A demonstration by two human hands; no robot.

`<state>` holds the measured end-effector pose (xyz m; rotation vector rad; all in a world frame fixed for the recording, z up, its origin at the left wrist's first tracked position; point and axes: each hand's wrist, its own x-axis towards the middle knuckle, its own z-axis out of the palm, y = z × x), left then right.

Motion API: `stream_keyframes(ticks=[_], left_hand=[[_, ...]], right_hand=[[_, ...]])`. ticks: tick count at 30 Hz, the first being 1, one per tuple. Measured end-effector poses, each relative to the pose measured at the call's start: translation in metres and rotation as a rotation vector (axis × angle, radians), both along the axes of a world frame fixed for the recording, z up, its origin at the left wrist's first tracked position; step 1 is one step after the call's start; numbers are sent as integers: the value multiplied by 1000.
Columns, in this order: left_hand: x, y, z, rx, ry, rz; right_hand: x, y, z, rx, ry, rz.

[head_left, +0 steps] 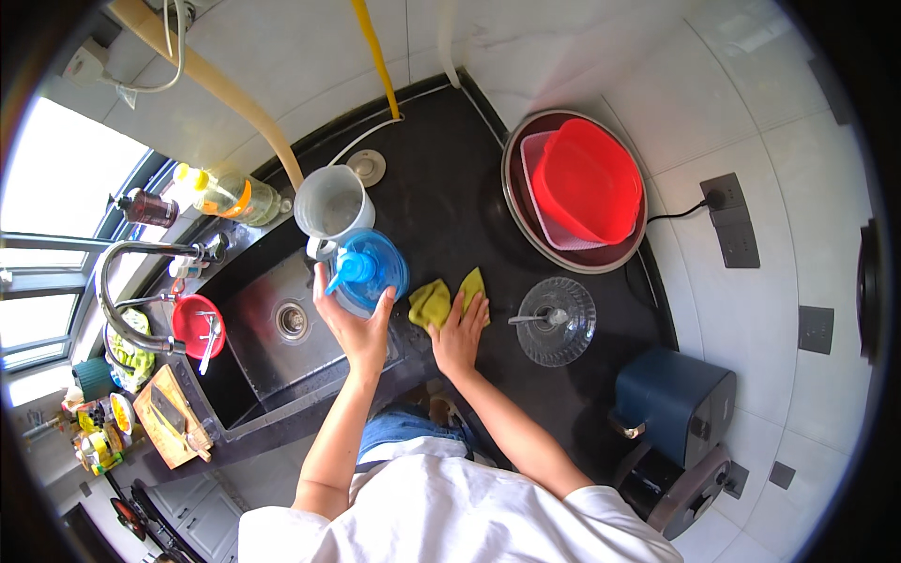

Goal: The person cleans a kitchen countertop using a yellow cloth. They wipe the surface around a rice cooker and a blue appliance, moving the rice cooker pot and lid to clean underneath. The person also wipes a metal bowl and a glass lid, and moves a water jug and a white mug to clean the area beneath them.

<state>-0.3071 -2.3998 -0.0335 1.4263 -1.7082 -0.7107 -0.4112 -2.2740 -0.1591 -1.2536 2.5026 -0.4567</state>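
Observation:
My left hand [357, 334] curves around the near side of a plastic jug with a blue lid [369, 264], fingers on one side and thumb on the other. The blue-lidded jug stands at the sink's right rim, against a clear plastic measuring jug [334, 200] with a handle. My right hand [461, 334] presses a yellow-green cloth [431, 302] flat on the black countertop [457, 204]; part of the cloth sticks out past its fingers. Right of that hand sits a ribbed glass bowl [563, 345] with a spoon [531, 319] in it.
A steel sink [260, 352] with a curved faucet [105, 295] lies left. At back right, a large basin [517, 211] holds a red plastic basket [588, 179]. A dark blue appliance [672, 401] stands right. A knife [167, 409] rests on a cutting board [158, 440] at left.

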Motion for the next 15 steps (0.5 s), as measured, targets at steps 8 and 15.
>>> stream_keyframes(ticks=[8,15], left_hand=[[-3,-12,-7,-45,21,-74],[-4,-11,-16,120,232,-43]], right_hand=[[-86,-164,-28,-60,102,-176],[-164,-311,-46,-44,97,-206]])
